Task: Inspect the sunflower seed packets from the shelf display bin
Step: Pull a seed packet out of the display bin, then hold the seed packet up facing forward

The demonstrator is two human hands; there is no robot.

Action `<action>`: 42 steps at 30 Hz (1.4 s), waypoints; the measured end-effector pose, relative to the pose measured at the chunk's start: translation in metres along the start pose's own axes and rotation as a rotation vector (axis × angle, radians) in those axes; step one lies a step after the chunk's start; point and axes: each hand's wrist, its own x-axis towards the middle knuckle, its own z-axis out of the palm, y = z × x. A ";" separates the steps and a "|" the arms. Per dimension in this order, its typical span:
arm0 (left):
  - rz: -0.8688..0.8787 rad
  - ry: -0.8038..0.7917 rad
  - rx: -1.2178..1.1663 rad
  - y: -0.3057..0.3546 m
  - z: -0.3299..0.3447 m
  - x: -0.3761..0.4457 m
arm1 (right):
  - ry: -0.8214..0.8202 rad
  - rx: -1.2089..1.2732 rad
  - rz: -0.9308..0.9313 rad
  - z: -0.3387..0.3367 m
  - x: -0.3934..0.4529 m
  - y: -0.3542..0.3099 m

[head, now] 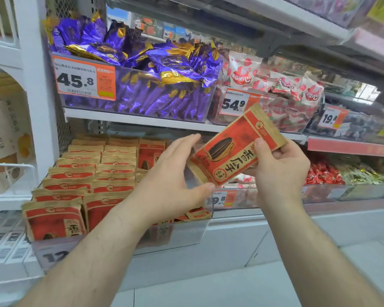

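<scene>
Shelving [142, 120] in white metal fills my view, two tiers of it stocked with clear plastic bins. On the upper tier I see a clear bin heaped with purple-and-gold foil sweets [142, 63] behind an orange-edged price label reading 45.8 [84, 79], and just beside it to the right a bin of red-and-white wrapped sweets [275, 85] with a 54.9 label [234, 104]. On the lower tier stands the clear display bin [186, 235] of red-and-tan paper sunflower seed packets [87, 180], standing upright in tidy rows from front to back. Above that bin's right end, at the middle of my view, I have one red-and-tan sunflower seed packet [233, 149] lifted clear of the rows and tilted, its printed face with the dark seed picture turned toward me. My right hand [279, 171] grips the packet's upper right part, thumb pressed on the front and fingers curled behind. My left hand [171, 173] takes the lower left corner, thumb tip touching the bottom edge, its other fingers spread and reaching toward the packet's left edge.
</scene>
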 end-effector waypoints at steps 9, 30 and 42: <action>-0.212 -0.055 -0.342 0.015 0.038 -0.021 | -0.288 -0.050 0.134 -0.043 -0.029 -0.002; -0.488 -0.425 -0.553 -0.008 0.083 -0.041 | -0.269 -0.163 0.346 -0.074 -0.055 0.042; -0.485 -0.328 -0.640 -0.012 0.081 -0.040 | -0.385 -0.182 0.326 -0.071 -0.056 0.050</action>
